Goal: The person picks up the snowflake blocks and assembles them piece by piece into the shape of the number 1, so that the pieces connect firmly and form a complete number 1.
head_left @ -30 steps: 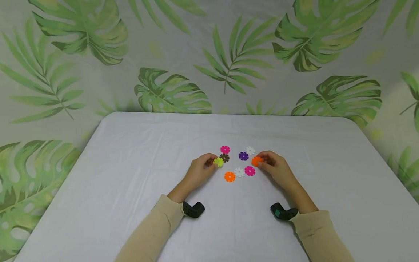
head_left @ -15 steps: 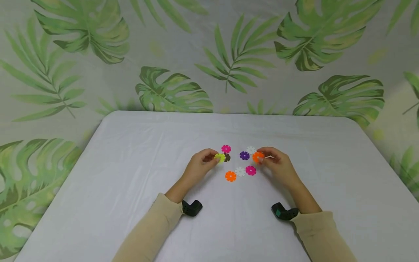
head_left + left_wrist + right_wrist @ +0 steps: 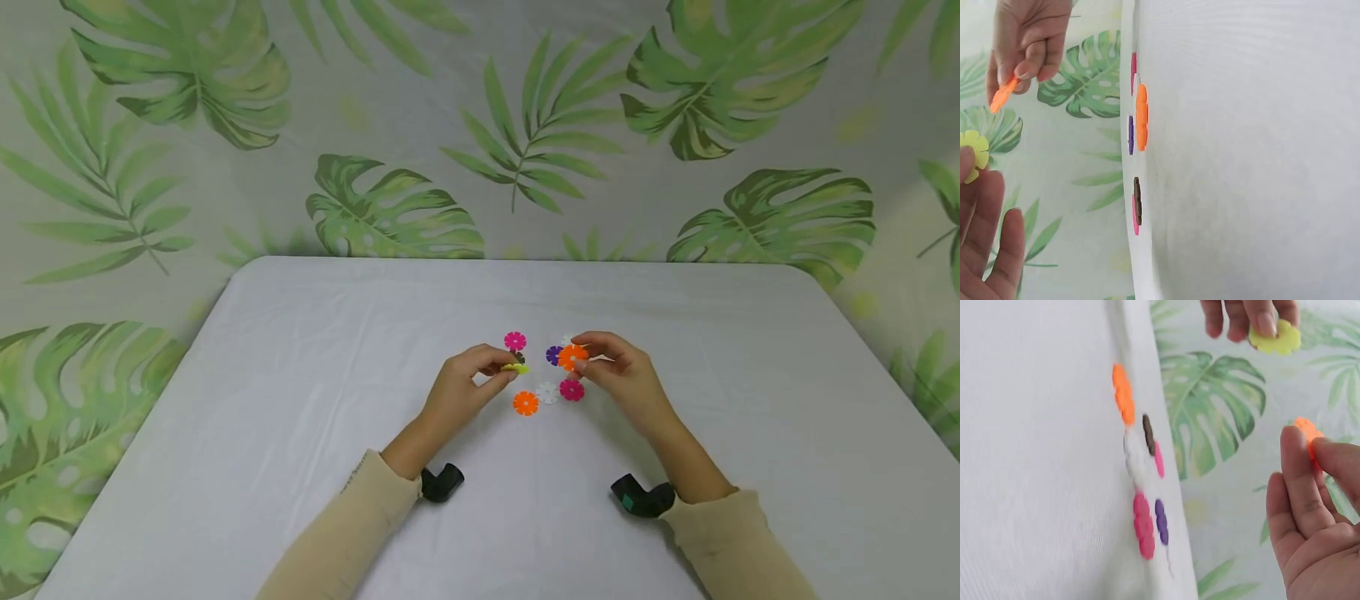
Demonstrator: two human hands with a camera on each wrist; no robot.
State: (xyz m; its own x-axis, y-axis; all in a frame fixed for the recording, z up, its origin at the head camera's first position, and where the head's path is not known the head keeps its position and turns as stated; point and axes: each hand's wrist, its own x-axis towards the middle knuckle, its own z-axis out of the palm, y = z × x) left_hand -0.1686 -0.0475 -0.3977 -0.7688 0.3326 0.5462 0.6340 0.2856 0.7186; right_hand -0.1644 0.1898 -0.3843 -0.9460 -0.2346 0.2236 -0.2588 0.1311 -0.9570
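Observation:
Between thumb and fingers my left hand (image 3: 467, 385) pinches a yellow notched disc (image 3: 975, 153), raised above the table and seen nearly edge-on in the head view. My right hand (image 3: 626, 367) pinches an orange notched disc (image 3: 572, 357), its flat face toward the head camera. A gap separates the two held discs. Below them on the table lie a second orange disc (image 3: 526, 403), a white disc (image 3: 548, 392), a pink disc (image 3: 572, 390) and a purple disc (image 3: 553, 356). Another pink disc (image 3: 515, 341) lies farther back, near a brown disc (image 3: 1138, 201) mostly hidden by the left hand in the head view.
A white cloth covers the table (image 3: 337, 333). One more white disc (image 3: 567, 340) is partly covered behind the held orange one. Behind the table hangs a leaf-patterned curtain (image 3: 405, 108). Black wrist cameras (image 3: 442, 483) sit at both cuffs.
Both hands have lifted their discs and come closer together. The yellow disc has turned nearly edge-on, and the orange disc has moved left, now overlapping the purple one in view.

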